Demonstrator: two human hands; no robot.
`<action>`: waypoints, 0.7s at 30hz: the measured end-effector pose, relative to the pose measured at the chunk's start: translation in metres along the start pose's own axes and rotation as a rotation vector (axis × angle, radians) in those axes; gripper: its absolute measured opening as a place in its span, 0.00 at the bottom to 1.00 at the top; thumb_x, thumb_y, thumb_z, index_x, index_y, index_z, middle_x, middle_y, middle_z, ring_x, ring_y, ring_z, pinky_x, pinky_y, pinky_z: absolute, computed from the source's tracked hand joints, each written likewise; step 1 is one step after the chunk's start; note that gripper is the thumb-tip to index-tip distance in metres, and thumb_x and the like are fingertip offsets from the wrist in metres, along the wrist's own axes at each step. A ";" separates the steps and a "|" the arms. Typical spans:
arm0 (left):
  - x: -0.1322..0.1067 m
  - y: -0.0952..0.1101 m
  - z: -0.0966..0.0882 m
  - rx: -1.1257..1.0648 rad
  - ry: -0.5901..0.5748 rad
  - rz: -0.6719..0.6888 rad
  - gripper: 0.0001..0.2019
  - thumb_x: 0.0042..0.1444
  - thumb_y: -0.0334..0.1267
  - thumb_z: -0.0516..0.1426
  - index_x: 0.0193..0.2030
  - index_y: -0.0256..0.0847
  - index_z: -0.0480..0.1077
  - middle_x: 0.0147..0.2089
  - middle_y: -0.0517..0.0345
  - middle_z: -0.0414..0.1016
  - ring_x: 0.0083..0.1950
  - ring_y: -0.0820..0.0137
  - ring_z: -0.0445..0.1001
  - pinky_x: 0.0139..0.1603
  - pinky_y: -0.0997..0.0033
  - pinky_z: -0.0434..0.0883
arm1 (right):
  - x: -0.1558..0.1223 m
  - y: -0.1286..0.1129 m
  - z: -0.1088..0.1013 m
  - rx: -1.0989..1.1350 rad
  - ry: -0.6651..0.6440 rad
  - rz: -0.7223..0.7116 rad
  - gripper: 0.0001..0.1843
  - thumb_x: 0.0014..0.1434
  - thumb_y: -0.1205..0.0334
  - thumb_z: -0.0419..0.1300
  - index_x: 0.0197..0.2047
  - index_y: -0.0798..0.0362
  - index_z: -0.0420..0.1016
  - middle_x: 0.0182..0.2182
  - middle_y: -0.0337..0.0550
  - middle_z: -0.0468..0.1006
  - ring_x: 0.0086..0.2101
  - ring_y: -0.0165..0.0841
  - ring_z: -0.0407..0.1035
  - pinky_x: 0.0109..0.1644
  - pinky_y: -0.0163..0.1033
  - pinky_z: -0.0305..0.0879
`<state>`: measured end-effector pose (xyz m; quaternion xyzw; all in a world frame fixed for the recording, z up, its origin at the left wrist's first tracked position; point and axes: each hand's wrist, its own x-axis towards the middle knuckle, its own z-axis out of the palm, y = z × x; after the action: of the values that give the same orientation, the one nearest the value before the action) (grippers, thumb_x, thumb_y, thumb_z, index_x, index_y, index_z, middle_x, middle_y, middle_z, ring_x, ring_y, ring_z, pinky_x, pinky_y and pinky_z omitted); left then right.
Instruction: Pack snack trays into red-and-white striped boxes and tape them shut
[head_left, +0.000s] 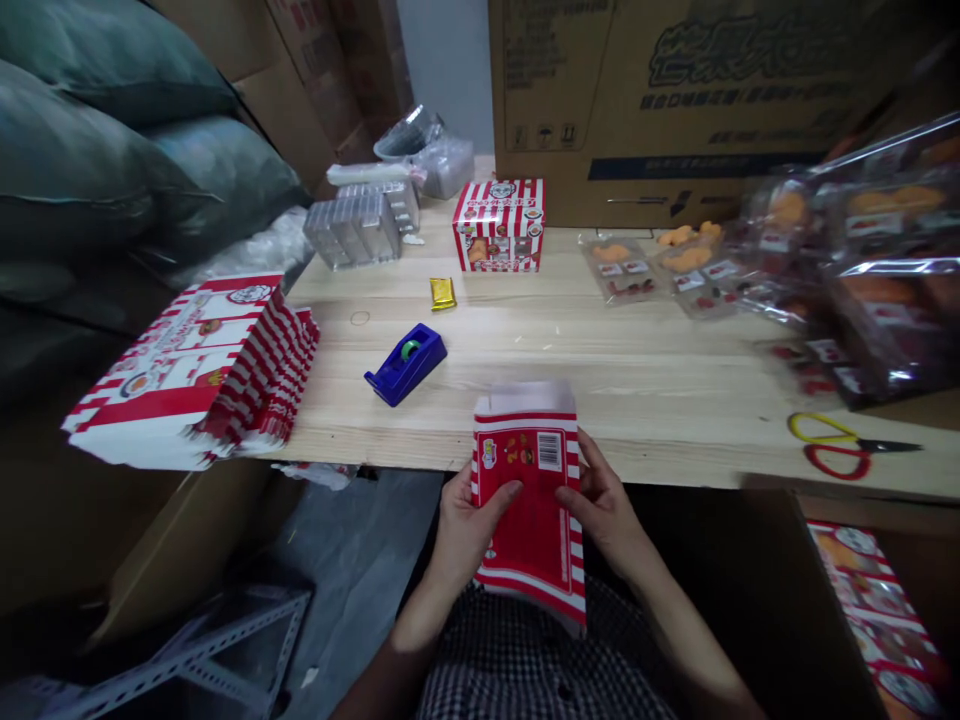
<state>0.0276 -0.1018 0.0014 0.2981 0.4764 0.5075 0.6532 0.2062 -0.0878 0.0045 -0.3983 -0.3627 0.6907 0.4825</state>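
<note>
Between my two hands is a flattened red-and-white striped carton (529,530), held upright over my lap at the table's front edge. A barcode and small pictures show near its top. My left hand (472,520) grips its left side, thumb on the front. On the right side, my right hand (604,505) pinches it the same way, fingers behind. Beyond the carton lies a blue tape dispenser (409,368) with a green core. A small yellow packet (442,293) rests farther back, near an assembled striped box (499,228).
A stack of flat striped cartons (180,370) overhangs the table's left side. Clear plastic trays (356,228) stand at the back left. Filled clear packs (892,270) pile up at the right, near scissors (840,445). A large cardboard box (675,110) stands behind.
</note>
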 end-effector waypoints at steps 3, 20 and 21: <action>0.002 0.000 -0.005 0.017 -0.012 0.025 0.20 0.56 0.41 0.67 0.54 0.41 0.73 0.51 0.50 0.83 0.49 0.59 0.82 0.52 0.60 0.78 | 0.007 0.008 -0.002 0.062 0.013 0.030 0.46 0.55 0.57 0.72 0.72 0.36 0.56 0.53 0.42 0.82 0.47 0.41 0.79 0.52 0.49 0.77; 0.022 0.006 -0.015 0.032 0.119 0.258 0.30 0.50 0.36 0.70 0.60 0.46 0.66 0.36 0.60 0.81 0.35 0.70 0.80 0.39 0.73 0.74 | -0.002 0.009 -0.015 -0.100 0.120 -0.172 0.36 0.61 0.62 0.68 0.69 0.36 0.62 0.57 0.43 0.79 0.51 0.39 0.77 0.59 0.49 0.74; 0.020 0.004 -0.015 0.046 0.129 0.288 0.29 0.51 0.36 0.70 0.58 0.46 0.67 0.36 0.59 0.81 0.35 0.70 0.80 0.40 0.73 0.74 | -0.002 0.010 -0.014 -0.120 0.158 -0.209 0.34 0.61 0.62 0.68 0.67 0.37 0.66 0.57 0.43 0.79 0.52 0.39 0.77 0.60 0.49 0.73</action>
<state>0.0126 -0.0826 -0.0068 0.3450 0.4814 0.6028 0.5347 0.2150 -0.0909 -0.0098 -0.4397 -0.4039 0.5800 0.5542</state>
